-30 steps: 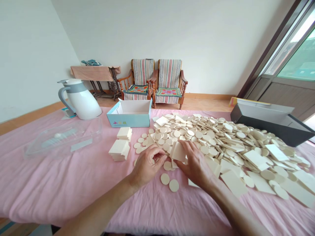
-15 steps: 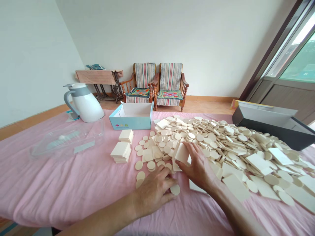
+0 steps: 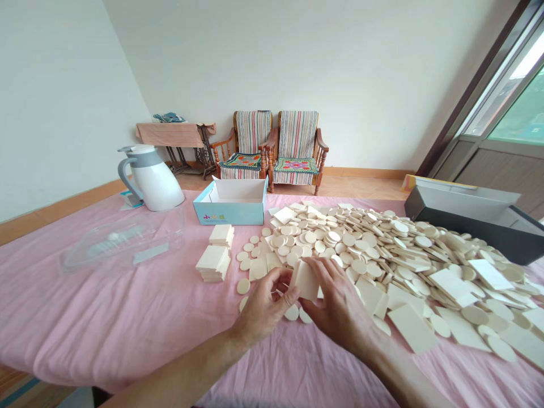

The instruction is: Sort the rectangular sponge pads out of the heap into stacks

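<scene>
Between my two hands stands a small stack of pale square wooden pieces [image 3: 306, 281], held on edge. My left hand [image 3: 266, 303] grips its left side, with the thumb at the near corner. The fingers of my right hand [image 3: 335, 297] curl over its top and right side. Close by on the left are two neat stacks of square pieces [image 3: 211, 260]. Loose wooden discs [image 3: 243, 286] lie around my left hand, some partly hidden under it. A large heap of mixed discs and squares [image 3: 382, 243] spreads behind and to the right of my hands.
A light blue open box [image 3: 232, 212] stands behind the stacks. At the far right is a black open box [image 3: 471, 221]. A white jug [image 3: 157, 181] and a clear plastic tray [image 3: 114, 243] are on the left of the pink cloth [image 3: 140, 317].
My left hand has risen from the discs on the cloth and now grips the squares that my right hand was holding. The view has shifted slightly.
</scene>
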`<state>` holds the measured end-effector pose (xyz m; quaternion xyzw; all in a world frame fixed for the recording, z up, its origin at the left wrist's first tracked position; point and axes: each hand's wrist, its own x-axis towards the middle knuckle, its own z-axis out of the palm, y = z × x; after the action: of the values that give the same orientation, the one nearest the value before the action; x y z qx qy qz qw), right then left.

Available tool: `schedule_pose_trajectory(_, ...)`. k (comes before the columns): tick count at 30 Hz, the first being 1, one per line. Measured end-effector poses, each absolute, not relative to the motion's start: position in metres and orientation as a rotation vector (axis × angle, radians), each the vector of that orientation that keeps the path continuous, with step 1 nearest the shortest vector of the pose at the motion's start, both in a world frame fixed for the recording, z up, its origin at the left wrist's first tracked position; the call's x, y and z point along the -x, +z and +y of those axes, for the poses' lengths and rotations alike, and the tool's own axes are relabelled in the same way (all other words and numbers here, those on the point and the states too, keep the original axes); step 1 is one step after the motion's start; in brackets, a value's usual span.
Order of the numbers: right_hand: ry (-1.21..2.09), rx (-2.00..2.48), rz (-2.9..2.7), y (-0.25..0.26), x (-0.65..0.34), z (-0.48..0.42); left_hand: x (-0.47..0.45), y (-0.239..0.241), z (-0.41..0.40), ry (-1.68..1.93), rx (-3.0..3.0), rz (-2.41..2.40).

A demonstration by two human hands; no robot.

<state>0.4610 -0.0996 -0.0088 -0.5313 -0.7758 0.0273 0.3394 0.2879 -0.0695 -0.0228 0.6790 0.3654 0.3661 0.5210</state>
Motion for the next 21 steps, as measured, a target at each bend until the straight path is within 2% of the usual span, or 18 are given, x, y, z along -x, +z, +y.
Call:
schedule_pose_trajectory(10,0.161,1.421,-2.064,-0.019,-0.437,-0.118,-0.275,-0.031,-0.081,0.859,-1.664,0.923)
schedule_pose_trajectory(21,0.255,1.463,-2.019,-0.031,-0.427,-0.131,-0.207,-0.038,-0.093,0.952,-1.707,1.197)
